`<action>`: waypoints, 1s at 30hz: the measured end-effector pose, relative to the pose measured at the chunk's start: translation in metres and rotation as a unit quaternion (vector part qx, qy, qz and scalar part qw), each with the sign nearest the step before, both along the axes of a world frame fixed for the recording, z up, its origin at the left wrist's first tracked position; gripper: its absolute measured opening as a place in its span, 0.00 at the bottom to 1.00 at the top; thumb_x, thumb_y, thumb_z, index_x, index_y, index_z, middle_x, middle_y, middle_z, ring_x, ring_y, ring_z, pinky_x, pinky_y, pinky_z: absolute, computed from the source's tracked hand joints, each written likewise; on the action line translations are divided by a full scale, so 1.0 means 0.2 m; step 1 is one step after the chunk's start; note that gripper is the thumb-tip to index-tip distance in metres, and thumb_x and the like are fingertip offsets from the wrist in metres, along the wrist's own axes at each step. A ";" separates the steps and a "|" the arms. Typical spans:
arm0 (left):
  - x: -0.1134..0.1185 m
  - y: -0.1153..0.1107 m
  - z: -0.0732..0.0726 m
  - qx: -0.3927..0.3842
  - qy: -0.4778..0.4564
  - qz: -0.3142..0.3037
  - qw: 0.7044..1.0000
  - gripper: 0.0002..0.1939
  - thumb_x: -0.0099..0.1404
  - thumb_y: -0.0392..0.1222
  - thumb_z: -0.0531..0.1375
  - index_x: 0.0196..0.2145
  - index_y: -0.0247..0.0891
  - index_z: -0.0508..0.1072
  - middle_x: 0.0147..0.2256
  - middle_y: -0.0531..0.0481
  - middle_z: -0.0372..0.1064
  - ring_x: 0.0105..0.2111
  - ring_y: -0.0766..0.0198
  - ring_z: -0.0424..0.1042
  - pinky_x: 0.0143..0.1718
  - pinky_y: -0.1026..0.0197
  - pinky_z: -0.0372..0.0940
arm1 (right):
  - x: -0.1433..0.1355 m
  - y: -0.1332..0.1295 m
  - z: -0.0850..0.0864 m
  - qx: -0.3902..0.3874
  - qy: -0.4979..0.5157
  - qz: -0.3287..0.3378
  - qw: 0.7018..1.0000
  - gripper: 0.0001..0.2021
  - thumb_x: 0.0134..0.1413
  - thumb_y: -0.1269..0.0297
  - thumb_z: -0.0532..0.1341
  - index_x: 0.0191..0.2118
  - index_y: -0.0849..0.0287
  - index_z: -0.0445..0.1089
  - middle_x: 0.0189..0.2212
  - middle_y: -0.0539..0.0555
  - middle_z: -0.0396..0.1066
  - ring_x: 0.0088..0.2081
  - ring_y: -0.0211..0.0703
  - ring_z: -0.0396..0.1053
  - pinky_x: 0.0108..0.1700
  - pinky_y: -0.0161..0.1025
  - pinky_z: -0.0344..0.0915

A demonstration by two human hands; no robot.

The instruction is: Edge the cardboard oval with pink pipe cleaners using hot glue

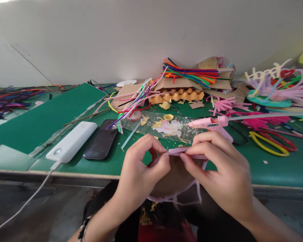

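Observation:
Between my hands, over the table's front edge, is a round brown cardboard piece (pixel 176 179). A lilac pipe cleaner (pixel 164 199) runs along its lower rim, and a loose bent length hangs off at the right. My left hand (pixel 143 168) pinches the cardboard's upper left edge between thumb and forefinger. Closed on the lilac pipe cleaner at the top edge is my right hand (pixel 219 168), pressing it along the rim. Just beyond the fingers, a pink glue gun (pixel 212 124) with a long glue stick lies pointing left.
A white power bank (pixel 72 143) with a cable and a black phone (pixel 101 139) lie left. Behind are an egg carton (pixel 176 95), bundled pipe cleaners (pixel 192 74) and a green board (pixel 50 117). Finished pipe-cleaner pieces (pixel 275 87) stand right. Scraps litter a plastic sheet (pixel 148 126).

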State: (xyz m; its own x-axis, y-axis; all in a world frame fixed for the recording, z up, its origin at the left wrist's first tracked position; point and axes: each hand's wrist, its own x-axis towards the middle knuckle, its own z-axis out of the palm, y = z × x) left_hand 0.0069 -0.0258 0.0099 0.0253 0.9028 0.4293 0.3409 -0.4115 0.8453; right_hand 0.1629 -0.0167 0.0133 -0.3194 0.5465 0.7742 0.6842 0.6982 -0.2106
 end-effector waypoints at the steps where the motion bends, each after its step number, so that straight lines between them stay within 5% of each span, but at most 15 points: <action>1: 0.00 0.00 0.00 -0.003 0.003 -0.001 1.000 0.07 0.52 0.29 0.53 0.21 0.38 0.60 0.22 0.57 0.59 0.23 0.70 0.60 0.25 0.68 0.57 | 0.00 0.00 0.00 -0.001 0.005 -0.003 1.000 0.06 0.49 0.73 0.58 0.25 0.59 0.62 0.25 0.50 0.63 0.29 0.34 0.63 0.29 0.32 0.62; 6: 0.02 0.00 0.00 -0.002 0.002 0.003 1.000 0.07 0.52 0.29 0.53 0.21 0.38 0.60 0.22 0.57 0.59 0.24 0.71 0.60 0.25 0.68 0.57 | 0.00 0.01 -0.02 -0.013 -0.013 -0.023 1.000 0.02 0.50 0.72 0.57 0.32 0.60 0.64 0.28 0.52 0.68 0.31 0.36 0.67 0.32 0.34 0.64; 10: 0.00 0.01 0.00 -0.031 0.022 -0.001 0.999 0.06 0.52 0.30 0.52 0.21 0.38 0.61 0.22 0.57 0.60 0.24 0.70 0.61 0.27 0.68 0.58 | 0.01 0.02 -0.02 -0.014 -0.058 -0.028 0.998 0.03 0.51 0.70 0.56 0.28 0.60 0.66 0.24 0.51 0.69 0.27 0.36 0.67 0.29 0.34 0.61; 19: -0.07 0.06 0.02 -0.169 0.062 -0.130 0.975 0.08 0.58 0.39 0.54 0.31 0.37 0.73 0.28 0.52 0.73 0.29 0.65 0.70 0.30 0.66 0.64 | 0.06 0.08 -0.02 -0.033 -0.107 -0.023 0.993 0.04 0.49 0.70 0.57 0.26 0.59 0.67 0.23 0.49 0.68 0.28 0.38 0.65 0.31 0.37 0.55; 25: -0.05 0.07 -0.01 -0.186 0.083 -0.150 0.967 0.10 0.55 0.33 0.55 0.30 0.38 0.76 0.28 0.53 0.73 0.27 0.66 0.70 0.28 0.68 0.64 | 0.05 0.08 -0.03 -0.044 -0.125 -0.011 0.991 0.05 0.49 0.70 0.58 0.25 0.58 0.68 0.22 0.48 0.66 0.28 0.37 0.61 0.32 0.37 0.49; 30: -0.06 0.08 -0.02 -0.201 0.098 -0.172 0.959 0.10 0.57 0.37 0.55 0.29 0.37 0.76 0.23 0.55 0.69 0.22 0.69 0.64 0.22 0.70 0.58 | 0.05 0.07 -0.04 -0.055 -0.137 0.000 0.989 0.05 0.49 0.70 0.58 0.25 0.57 0.68 0.23 0.47 0.66 0.28 0.36 0.60 0.33 0.37 0.47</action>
State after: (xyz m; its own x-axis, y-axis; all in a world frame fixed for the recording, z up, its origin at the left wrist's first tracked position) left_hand -0.0043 -0.0094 0.0054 0.3962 0.9181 0.0055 0.4114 -0.1829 0.8929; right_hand 0.1722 -0.0026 0.0055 -0.5091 0.6227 0.5942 0.7264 0.6812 -0.0914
